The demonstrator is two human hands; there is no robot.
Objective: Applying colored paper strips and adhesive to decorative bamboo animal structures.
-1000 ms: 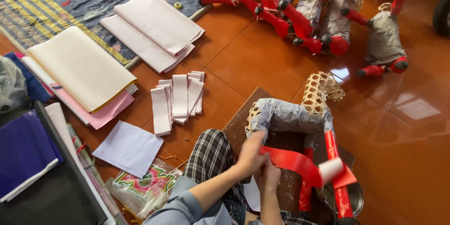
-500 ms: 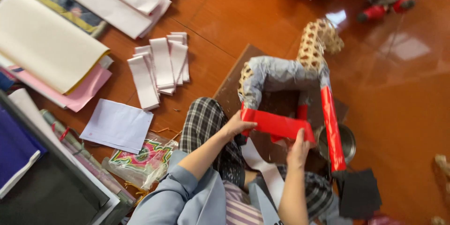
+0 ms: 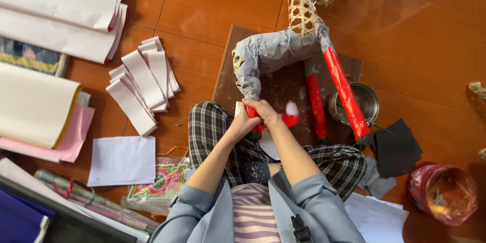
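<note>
The red paper strip sits at the foot of the animal figure's rear leg, just above the person's plaid-clad knee, running roughly left to right across the leg. Both hands meet on it: the left hand pinches its left end against the leg, fingers clenched on the paper, and the right hand presses over the top, fingers grasping the same strip (how much of the strip lies under the hands cannot be made out). The woven-bamboo animal figure stands on a dark board, its long body running left to right, neck rising toward the top edge, two front legs already red. A metal bowl stands just beside those legs, black paper squares near it. Open tiled floor lies left of the board, with white paper strips well apart. A pink plastic bag sits near the bottom right corner.
</note>
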